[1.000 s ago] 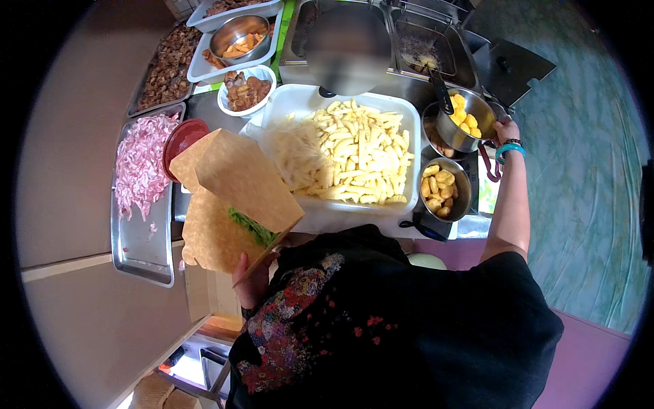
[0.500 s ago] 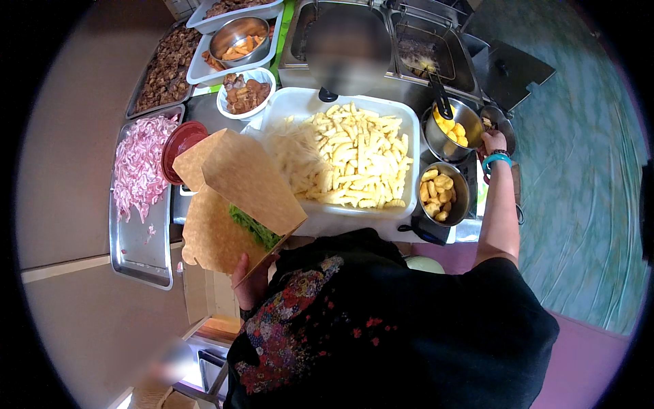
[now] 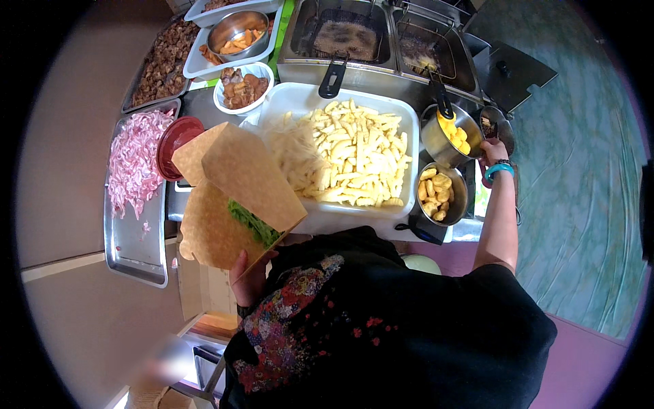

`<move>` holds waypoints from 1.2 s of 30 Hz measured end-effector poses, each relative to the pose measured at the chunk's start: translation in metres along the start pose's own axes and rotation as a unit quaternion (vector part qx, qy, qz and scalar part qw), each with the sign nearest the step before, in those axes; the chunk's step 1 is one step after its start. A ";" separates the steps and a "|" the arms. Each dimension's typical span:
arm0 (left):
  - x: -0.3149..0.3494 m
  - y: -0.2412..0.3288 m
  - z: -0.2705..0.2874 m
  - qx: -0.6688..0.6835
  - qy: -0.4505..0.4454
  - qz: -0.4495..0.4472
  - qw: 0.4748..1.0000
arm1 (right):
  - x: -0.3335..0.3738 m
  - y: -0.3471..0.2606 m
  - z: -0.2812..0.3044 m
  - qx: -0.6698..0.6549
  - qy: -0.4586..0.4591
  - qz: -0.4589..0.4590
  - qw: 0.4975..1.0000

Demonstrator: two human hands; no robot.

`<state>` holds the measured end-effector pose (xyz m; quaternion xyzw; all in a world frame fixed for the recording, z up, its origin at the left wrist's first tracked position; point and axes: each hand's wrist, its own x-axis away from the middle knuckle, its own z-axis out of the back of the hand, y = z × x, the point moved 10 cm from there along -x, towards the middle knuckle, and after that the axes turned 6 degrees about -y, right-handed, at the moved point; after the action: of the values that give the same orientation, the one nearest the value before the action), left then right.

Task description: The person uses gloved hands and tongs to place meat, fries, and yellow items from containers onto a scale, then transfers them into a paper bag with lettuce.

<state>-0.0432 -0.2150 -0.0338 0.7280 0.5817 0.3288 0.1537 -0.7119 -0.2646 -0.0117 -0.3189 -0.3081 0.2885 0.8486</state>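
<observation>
My left hand (image 3: 246, 274) is closed on the lower edge of an opened brown cardboard takeaway box (image 3: 248, 174). Green lettuce (image 3: 253, 223) shows inside, partly covered by a flap. Over on the right, my right hand (image 3: 493, 150) has its fingers closed at the rim of a steel bowl (image 3: 437, 144) of yellow-orange pieces (image 3: 455, 133). This bowl looks tilted, with its outer wall showing; my fingertips are partly hidden. Just in front stands a second steel bowl (image 3: 460, 202) holding golden nuggets (image 3: 436, 194).
A white tub (image 3: 414, 163) of pale fries lies in the middle. Behind it is a double fryer (image 3: 293, 67) with black-handled baskets (image 3: 332, 80). To the left stand a metal tray (image 3: 139, 266) of sliced onions, a red-brown bowl (image 3: 178, 143) and a white bowl (image 3: 257, 112) of meat.
The steel bowl of yellow-orange pieces has tipped and shifted slightly at my right hand, showing more of its wall. The box stays in my left hand, nearly unmoved.
</observation>
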 end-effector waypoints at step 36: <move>0.004 -0.009 0.013 0.018 0.006 0.029 0.999 | 0.074 -0.143 -0.010 0.239 0.189 0.248 0.919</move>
<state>-0.0416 -0.2067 -0.0477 0.7454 0.5669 0.3266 0.1277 -0.6156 -0.3077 0.1100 -0.2213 0.0258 0.4892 0.8432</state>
